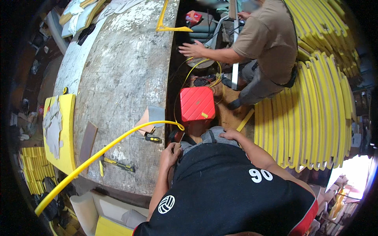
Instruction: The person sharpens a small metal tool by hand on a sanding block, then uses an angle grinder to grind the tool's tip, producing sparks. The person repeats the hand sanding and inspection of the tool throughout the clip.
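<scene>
My left hand point(169, 156) is closed beside my left thigh at the bench edge. A slim tool point(182, 137) with a thin pale shaft sticks up from its fingers; its exact kind is too small to tell. My right hand point(231, 134) rests on my grey shorts point(213, 133), fingers lying on the cloth and nothing visible in them. Just above my left hand, a yellow hose point(118, 140) ends its arc over the bench in a small loop. On the worn workbench point(118, 70) lie a black-and-yellow screwdriver point(152, 139) and grey and tan fabric pieces point(151, 118).
In front of me stands a red plastic stool point(197, 103). Beyond it a co-worker point(264, 43) reaches toward the bench. Stacked yellow foam-edged panels point(303, 114) fill the right side. A yellow square point(163, 28), a brown strip point(89, 137) and a yellow-black cutter point(120, 164) lie on the bench.
</scene>
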A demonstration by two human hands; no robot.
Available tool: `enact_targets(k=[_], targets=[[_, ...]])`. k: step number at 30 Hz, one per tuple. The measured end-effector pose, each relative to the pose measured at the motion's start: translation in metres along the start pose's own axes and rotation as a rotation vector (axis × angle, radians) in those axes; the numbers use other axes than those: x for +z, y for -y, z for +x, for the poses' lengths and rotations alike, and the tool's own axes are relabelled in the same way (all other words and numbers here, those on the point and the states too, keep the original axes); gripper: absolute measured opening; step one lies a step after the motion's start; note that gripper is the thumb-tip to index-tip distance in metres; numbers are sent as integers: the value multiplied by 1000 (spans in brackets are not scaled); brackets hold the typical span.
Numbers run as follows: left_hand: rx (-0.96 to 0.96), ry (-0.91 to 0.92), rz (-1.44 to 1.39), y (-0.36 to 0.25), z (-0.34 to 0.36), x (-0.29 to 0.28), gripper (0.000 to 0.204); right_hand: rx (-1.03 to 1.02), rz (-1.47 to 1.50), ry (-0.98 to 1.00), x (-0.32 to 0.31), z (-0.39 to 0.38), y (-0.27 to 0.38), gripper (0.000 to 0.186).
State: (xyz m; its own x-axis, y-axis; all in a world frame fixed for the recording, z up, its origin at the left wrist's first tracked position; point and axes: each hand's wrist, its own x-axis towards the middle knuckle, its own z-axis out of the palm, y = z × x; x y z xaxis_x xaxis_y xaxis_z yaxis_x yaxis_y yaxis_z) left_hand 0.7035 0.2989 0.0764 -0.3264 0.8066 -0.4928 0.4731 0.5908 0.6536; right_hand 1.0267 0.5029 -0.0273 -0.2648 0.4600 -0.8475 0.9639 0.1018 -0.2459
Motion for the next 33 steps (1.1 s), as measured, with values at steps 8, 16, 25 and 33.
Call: enact_targets(k=[8, 16, 25, 33], targets=[[54, 87, 19, -2, 16, 15, 50, -74, -5, -155, -32, -21, -6, 79], [138, 53, -62, -2, 31, 35, 51, -297, 167, -343, -106, -58, 55, 76], [74, -54, -13, -36, 32, 38, 51, -390, 108, -359, -140, -37, 58, 70], [74, -58, -62, -61, 30, 45, 49, -536, 373, -555, -194, -63, 75, 53]])
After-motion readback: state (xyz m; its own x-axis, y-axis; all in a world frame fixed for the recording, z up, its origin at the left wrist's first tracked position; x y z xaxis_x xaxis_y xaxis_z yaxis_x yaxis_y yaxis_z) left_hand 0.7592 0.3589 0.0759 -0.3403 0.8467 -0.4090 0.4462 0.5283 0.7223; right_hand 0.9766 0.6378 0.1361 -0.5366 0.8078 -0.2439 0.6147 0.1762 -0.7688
